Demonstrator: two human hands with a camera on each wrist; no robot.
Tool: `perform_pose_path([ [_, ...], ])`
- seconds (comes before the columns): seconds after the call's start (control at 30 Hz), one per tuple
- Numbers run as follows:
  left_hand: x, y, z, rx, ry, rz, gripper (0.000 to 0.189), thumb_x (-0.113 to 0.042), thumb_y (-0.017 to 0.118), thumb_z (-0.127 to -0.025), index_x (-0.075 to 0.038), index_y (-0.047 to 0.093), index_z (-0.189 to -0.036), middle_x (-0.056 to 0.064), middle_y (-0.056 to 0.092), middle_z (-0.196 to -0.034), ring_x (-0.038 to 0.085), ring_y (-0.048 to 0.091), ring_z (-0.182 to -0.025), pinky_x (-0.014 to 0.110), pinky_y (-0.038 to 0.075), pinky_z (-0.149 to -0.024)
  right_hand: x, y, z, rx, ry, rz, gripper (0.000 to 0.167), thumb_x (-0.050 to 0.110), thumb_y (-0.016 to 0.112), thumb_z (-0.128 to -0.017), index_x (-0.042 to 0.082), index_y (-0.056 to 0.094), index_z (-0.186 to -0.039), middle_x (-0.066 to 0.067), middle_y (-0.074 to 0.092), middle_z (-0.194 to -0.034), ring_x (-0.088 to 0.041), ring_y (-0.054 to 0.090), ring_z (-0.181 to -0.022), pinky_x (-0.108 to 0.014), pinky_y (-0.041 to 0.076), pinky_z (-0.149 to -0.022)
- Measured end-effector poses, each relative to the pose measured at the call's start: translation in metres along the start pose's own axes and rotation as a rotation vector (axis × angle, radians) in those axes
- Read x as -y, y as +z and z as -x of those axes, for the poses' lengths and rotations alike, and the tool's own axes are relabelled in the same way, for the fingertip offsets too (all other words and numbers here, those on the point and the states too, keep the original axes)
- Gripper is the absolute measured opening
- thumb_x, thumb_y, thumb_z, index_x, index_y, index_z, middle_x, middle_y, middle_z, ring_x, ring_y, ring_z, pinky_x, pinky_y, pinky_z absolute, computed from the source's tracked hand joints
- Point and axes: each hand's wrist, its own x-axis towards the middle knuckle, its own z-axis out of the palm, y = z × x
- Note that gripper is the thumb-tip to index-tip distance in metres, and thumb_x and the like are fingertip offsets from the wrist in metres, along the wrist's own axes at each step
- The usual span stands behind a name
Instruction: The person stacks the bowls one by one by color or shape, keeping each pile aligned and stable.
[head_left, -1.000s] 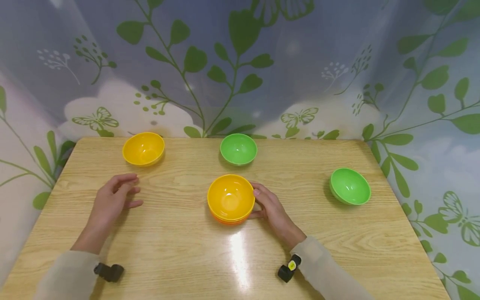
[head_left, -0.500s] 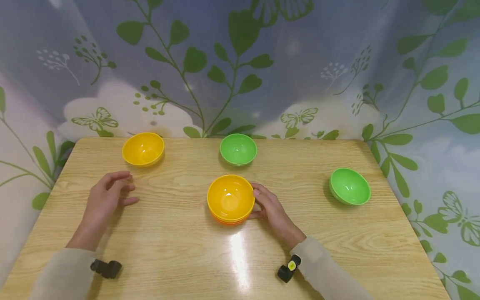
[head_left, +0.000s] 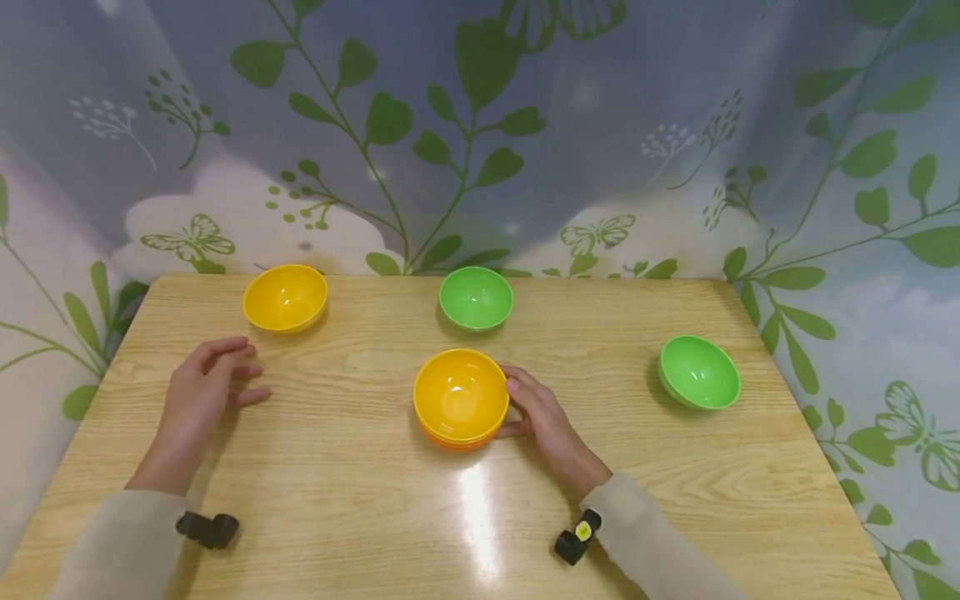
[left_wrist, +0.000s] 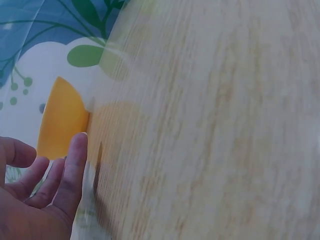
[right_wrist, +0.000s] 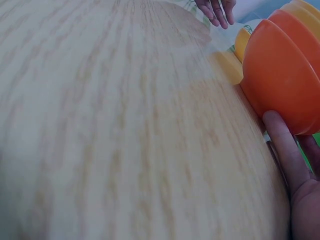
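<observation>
A stack of bowls stands mid-table, a yellow bowl [head_left: 459, 392] on top and orange bowls [right_wrist: 280, 70] beneath it. My right hand [head_left: 543, 417] holds the stack at its right side, thumb by the rim and fingers against the outer wall. In the right wrist view a finger [right_wrist: 282, 140] touches the lowest orange bowl. My left hand [head_left: 198, 387] is over the left part of the table with loosely bent fingers and nothing in them. Nearest to it is another yellow bowl [head_left: 286, 300], just beyond the fingertips; in the left wrist view the fingers partly cover this bowl.
One green bowl [head_left: 476, 300] stands at the back edge behind the stack. Another green bowl [head_left: 700, 373] is at the right of the wooden table [head_left: 337, 517]. A leaf-patterned curtain [head_left: 585, 150] hangs behind the table and along its sides.
My left hand has drifted to the left and slightly away from me, toward the table's left edge. The right hand and the bowls have stayed in place.
</observation>
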Motion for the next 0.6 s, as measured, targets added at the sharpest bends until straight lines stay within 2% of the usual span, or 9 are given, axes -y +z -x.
perform_pose_path([
  [0.13,-0.0015,-0.0025,-0.0004,0.012,-0.009,0.063,0.022,-0.026,0.047,-0.116,-0.023,0.057,-0.136,-0.01,0.061,-0.122,0.006,0.069,-0.1,0.032,0.069,-0.079,0.0004,0.0002,0.0005,-0.002,0.003,-0.002,0.057,0.041,0.042,-0.116,0.005,0.049,-0.16,-0.015,0.049,-0.166,-0.034,0.053,-0.149,-0.042,0.069,-0.088],
  [0.6,-0.0072,-0.0056,-0.0056,-0.009,-0.071,0.057,0.025,-0.032,0.047,-0.116,-0.027,0.053,-0.14,-0.012,0.057,-0.125,0.006,0.067,-0.103,0.03,0.069,-0.081,0.0016,0.0007,0.001,0.001,0.003,0.005,0.057,0.039,0.042,-0.116,0.005,0.048,-0.161,-0.015,0.048,-0.167,-0.036,0.05,-0.152,-0.041,0.069,-0.088],
])
